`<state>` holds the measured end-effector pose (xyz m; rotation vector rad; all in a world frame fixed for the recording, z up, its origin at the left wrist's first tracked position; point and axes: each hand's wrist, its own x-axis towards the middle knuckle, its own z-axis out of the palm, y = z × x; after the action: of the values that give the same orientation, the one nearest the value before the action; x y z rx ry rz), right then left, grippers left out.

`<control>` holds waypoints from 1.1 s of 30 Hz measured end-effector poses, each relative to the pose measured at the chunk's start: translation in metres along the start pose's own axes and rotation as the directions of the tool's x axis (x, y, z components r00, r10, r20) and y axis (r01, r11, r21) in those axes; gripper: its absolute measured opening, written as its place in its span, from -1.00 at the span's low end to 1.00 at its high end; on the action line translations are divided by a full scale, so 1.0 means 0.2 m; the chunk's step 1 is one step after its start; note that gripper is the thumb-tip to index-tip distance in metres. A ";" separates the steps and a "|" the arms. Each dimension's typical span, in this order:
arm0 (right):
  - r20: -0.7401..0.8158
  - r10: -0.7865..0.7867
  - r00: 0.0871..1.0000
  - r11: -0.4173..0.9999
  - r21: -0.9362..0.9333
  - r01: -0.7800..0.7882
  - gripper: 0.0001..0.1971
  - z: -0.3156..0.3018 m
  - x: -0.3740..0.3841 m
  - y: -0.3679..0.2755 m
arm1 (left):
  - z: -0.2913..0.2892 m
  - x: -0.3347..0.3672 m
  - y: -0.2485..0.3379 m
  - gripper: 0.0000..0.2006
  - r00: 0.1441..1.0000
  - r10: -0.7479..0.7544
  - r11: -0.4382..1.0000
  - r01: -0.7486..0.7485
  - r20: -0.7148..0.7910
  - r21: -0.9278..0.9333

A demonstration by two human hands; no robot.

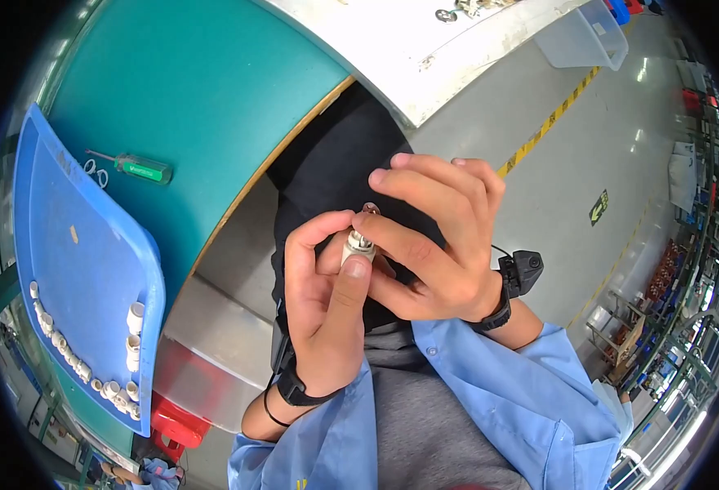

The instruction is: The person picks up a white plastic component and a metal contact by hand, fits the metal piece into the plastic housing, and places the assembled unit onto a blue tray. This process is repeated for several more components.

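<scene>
Above my lap, my left hand [322,302] is closed on a small white cylindrical fitting [358,248], the thumb pressed along its near side. Bare metal shows in the fitting's upper part. At its top end sits a tiny reddish-brown piece [370,209], partly covered by fingertips. My right hand [441,245] pinches at the same fitting from the right, its index fingertip on the upper end and its thumb mostly hidden behind. The right hand's other fingers are raised and spread away from the fitting.
A blue tray [90,269] at left carries several white cylindrical fittings [134,335] along its edges. Beside it, a green-handled screwdriver [145,168] lies on the green table [204,90]. A white table [392,49], clear plastic bin [580,37] and red stool [178,425] stand around.
</scene>
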<state>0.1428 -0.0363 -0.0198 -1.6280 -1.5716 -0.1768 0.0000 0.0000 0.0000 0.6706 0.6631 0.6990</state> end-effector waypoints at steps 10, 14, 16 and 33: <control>0.041 -0.133 0.990 0.978 0.165 0.124 -0.80 0.03 0.02 0.04 | -0.04 -0.02 0.02 -0.68 0.999 0.027 0.993 -0.029 0.017 0.117; 0.038 -0.147 0.988 0.963 0.235 0.134 -0.80 0.05 0.01 0.04 | -0.04 -0.03 0.02 -0.66 0.999 0.031 0.993 -0.035 0.032 0.114; 0.027 -0.152 0.988 0.954 0.267 0.139 -0.79 0.06 0.02 0.04 | -0.05 -0.02 0.03 -0.65 0.999 0.044 0.990 -0.047 0.026 0.133; 0.064 0.098 0.993 0.851 0.511 -0.116 -0.60 0.35 0.06 -0.06 | -0.23 0.06 0.03 -0.58 0.995 0.086 0.973 -0.094 -0.047 -0.211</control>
<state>0.1042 0.0155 -0.0503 -1.2870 -1.3926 0.3154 -0.0290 0.0270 -0.0262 0.4929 0.5843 0.8557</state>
